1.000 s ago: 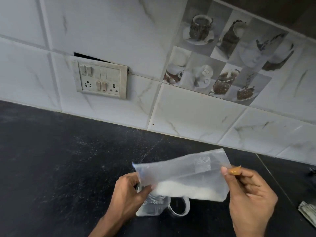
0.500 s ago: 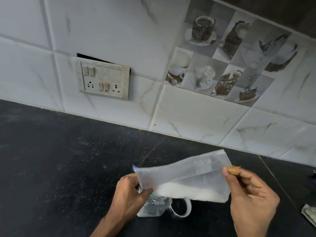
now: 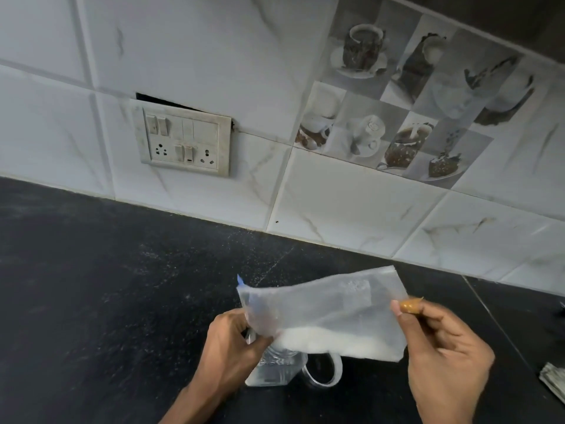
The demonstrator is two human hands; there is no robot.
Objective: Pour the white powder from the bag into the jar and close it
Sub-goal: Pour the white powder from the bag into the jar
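Head view: the left hand pinches the blue-edged end of the clear bag down at the mouth of the jar, which stands on the dark worktop. The right hand pinches the bag's other end. The white powder lies along the bag's lower edge. The bag hides the jar's mouth, so a steeper tilt could send powder past it onto the worktop. A nudge might tip the jar or knock what is probably its lid, just beside it.
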